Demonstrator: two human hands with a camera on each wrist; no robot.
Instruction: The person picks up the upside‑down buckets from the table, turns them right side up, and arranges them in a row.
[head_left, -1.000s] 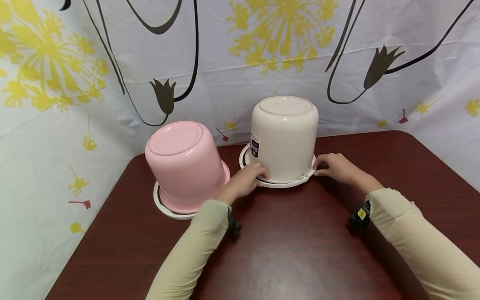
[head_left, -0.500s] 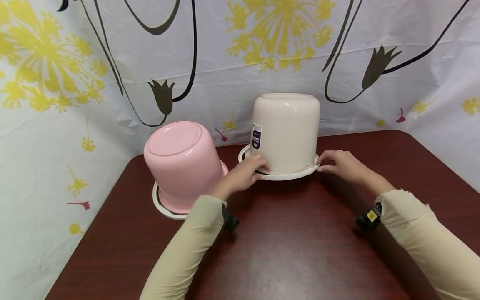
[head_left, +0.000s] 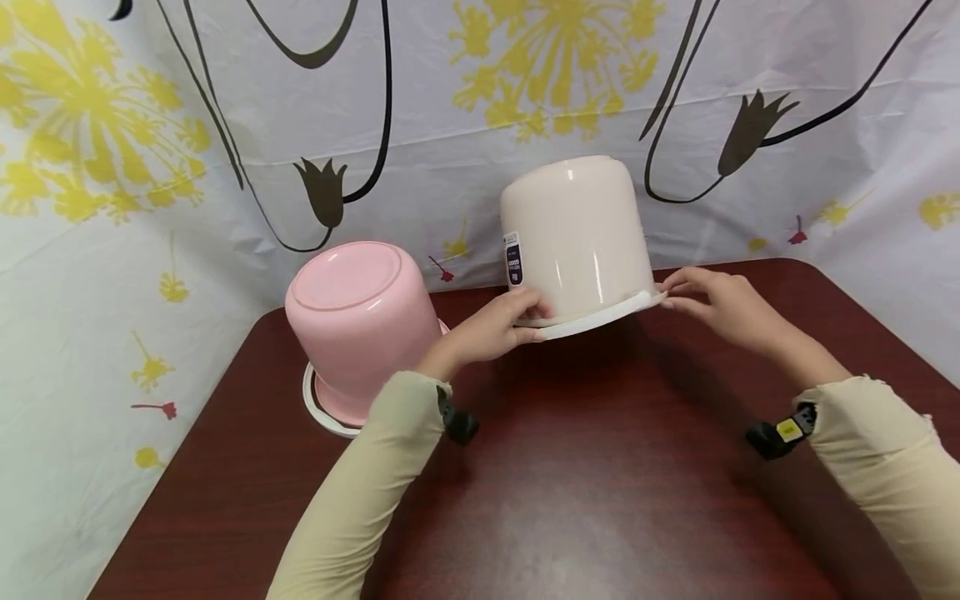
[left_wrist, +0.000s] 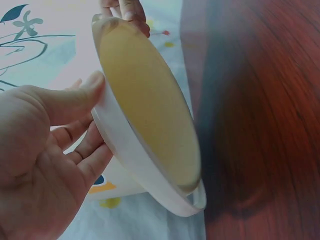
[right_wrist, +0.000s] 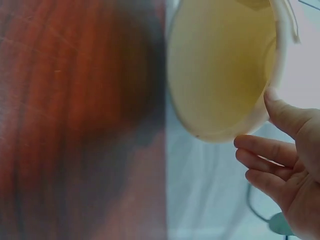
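A cream plastic bucket [head_left: 577, 237] hangs upside down over the back of the table, tilted with its right side higher. A dark label [head_left: 513, 258] shows on its left side. My left hand [head_left: 495, 329] pinches the front left rim and the white handle [head_left: 596, 322] lying along it. On the other side, the thumb and fingers of my right hand [head_left: 727, 307] pinch the rim's right edge. Both wrist views look into the bucket's hollow inside [left_wrist: 147, 100], where nothing shows.
Left of the cream bucket, a pink bucket [head_left: 360, 321] rests upside down on the dark red wooden table [head_left: 600, 475], slightly tilted, its white handle [head_left: 318, 412] around its rim. Right behind the table hangs a flower-patterned white cloth [head_left: 420, 108].
The cream bucket has risen off the table, and its right side has tipped up. Both hands have gone up with it, the right one farther up and to the right. The pink bucket stays put.
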